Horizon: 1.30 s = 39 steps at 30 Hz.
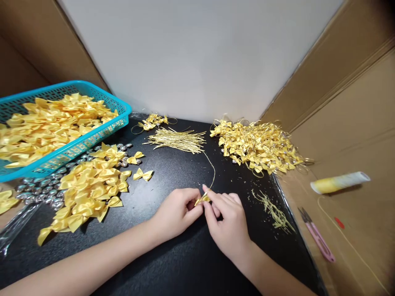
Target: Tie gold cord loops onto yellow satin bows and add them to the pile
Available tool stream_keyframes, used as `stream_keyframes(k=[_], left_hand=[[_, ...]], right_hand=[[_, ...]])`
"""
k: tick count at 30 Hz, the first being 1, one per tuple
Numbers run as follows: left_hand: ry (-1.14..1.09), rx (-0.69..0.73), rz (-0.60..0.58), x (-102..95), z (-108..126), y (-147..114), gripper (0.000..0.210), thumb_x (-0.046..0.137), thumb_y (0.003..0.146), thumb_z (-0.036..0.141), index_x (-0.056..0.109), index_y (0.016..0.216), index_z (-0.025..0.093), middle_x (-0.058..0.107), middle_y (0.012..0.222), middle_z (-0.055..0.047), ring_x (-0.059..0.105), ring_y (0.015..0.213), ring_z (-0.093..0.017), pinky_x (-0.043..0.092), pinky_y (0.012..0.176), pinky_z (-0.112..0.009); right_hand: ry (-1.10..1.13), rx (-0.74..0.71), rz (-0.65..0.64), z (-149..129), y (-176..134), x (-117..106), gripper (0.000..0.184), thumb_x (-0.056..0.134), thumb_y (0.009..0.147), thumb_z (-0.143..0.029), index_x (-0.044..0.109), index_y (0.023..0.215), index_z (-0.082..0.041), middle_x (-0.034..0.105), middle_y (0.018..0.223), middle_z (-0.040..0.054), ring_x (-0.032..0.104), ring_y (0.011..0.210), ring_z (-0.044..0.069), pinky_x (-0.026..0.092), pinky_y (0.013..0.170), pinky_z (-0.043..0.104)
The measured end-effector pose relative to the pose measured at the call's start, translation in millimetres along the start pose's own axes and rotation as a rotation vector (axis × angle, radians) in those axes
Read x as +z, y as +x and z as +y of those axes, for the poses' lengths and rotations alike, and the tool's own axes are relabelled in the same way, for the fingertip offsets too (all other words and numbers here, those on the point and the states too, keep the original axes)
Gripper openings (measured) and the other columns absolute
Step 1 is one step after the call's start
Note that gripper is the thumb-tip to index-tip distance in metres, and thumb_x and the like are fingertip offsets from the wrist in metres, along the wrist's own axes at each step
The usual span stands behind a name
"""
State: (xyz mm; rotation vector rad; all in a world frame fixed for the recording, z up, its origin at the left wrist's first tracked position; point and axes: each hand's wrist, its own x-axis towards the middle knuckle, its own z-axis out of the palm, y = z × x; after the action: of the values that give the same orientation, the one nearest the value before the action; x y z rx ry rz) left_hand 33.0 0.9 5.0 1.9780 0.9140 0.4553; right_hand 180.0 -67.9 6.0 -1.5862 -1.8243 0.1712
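Both hands meet over the black table (173,267). My left hand (182,209) pinches a small yellow ribbon bow (202,200), which the fingers mostly cover. From the other side my right hand (226,218) closes its thumb and fingertips on the same bow and on a gold cord (214,172). The cord curves up from the fingers toward a bundle of cut gold cords (177,140). Left of my hands lie a loose yellow bow (143,174) and a pile of yellow bows (89,191).
A blue basket (128,113) of yellow bows stands at left, with silvery beads (43,190) by it. Corded bows (259,146) are heaped at back right. Cord scraps (276,211), pink thread snips (319,240) and a yellow-and-white roll (341,182) lie right. Cardboard walls (345,102) flank the table.
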Motion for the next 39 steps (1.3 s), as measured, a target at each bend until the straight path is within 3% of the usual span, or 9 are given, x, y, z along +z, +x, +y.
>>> stream_keyframes(k=[2,7,11,16,21,25,29,35,39], left_hand=[[-0.051,-0.032,-0.072,-1.9,3,0,0.028,0.047,0.084,0.028,0.037,0.059,0.019,0.035,0.054,0.006,0.032,0.052,-0.009,0.026,0.051,-0.022],[-0.25,-0.162,-0.276,-11.6,8,1,0.023,0.048,0.081,0.027,0.042,0.061,0.018,0.034,0.058,0.006,0.03,0.055,-0.01,0.025,0.051,-0.021],[-0.271,-0.201,-0.289,-15.2,8,3,0.022,0.049,0.079,0.028,0.045,0.06,0.018,0.034,0.056,0.006,0.03,0.055,-0.01,0.023,0.05,-0.022],[-0.238,-0.194,-0.283,-12.9,10,2,0.023,0.047,0.08,0.029,0.044,0.06,0.018,0.032,0.057,0.006,0.029,0.055,-0.01,0.023,0.05,-0.022],[-0.214,-0.18,-0.284,-11.5,8,1,0.026,0.047,0.082,0.032,0.045,0.062,0.017,0.033,0.059,0.006,0.03,0.057,-0.01,0.023,0.052,-0.023],[-0.283,-0.19,-0.265,-11.4,6,3,0.025,0.049,0.081,0.033,0.046,0.062,0.017,0.033,0.058,0.006,0.028,0.057,-0.01,0.022,0.052,-0.023],[-0.346,-0.195,-0.216,-13.3,3,6,0.026,0.049,0.079,0.036,0.048,0.062,0.017,0.036,0.058,0.006,0.029,0.056,-0.01,0.023,0.053,-0.024],[-0.428,-0.309,-0.137,-22.2,0,17,0.023,0.052,0.069,0.037,0.051,0.059,0.017,0.04,0.053,0.006,0.029,0.051,-0.009,0.021,0.05,-0.024],[-0.482,-0.394,-0.085,-28.0,-2,23,0.022,0.054,0.064,0.038,0.049,0.056,0.018,0.034,0.048,0.008,0.023,0.046,-0.008,0.016,0.045,-0.023]], right_hand=[[-0.034,0.074,-0.054,1,1,-1,0.032,0.047,0.089,-0.016,0.067,0.115,-0.015,0.059,0.059,-0.0002,0.052,0.055,0.014,0.035,0.065,0.031],[0.07,0.216,-0.196,6,6,-10,0.021,0.05,0.087,-0.019,0.07,0.082,-0.02,0.054,0.053,-0.0027,0.047,0.047,0.012,0.033,0.057,0.027],[0.091,0.285,-0.207,5,9,-14,0.022,0.051,0.088,-0.026,0.061,0.069,-0.02,0.044,0.05,-0.0045,0.04,0.046,0.011,0.028,0.051,0.026],[0.087,0.279,-0.225,3,10,-12,0.036,0.055,0.086,-0.029,0.047,0.052,-0.019,0.037,0.049,-0.0049,0.035,0.046,0.01,0.025,0.051,0.026],[0.32,0.353,-0.271,5,11,-6,0.031,0.054,0.085,-0.024,0.056,0.054,-0.019,0.042,0.057,-0.003,0.043,0.055,0.011,0.031,0.054,0.025],[0.522,0.444,-0.182,9,12,-2,0.017,0.06,0.08,-0.023,0.068,0.065,-0.019,0.051,0.071,-0.0002,0.049,0.067,0.014,0.038,0.062,0.026],[0.64,0.477,-0.081,11,12,1,0.016,0.065,0.08,-0.031,0.07,0.07,-0.02,0.048,0.083,0.0013,0.05,0.079,0.016,0.038,0.069,0.028],[0.848,0.313,-0.048,11,7,-11,0.014,0.063,0.085,-0.032,0.069,0.077,-0.023,0.05,0.094,0.0024,0.05,0.091,0.018,0.037,0.084,0.032],[1.086,0.224,-0.038,10,8,-22,0.013,0.059,0.089,-0.031,0.067,0.08,-0.025,0.056,0.087,0.0023,0.05,0.089,0.018,0.038,0.085,0.034]])
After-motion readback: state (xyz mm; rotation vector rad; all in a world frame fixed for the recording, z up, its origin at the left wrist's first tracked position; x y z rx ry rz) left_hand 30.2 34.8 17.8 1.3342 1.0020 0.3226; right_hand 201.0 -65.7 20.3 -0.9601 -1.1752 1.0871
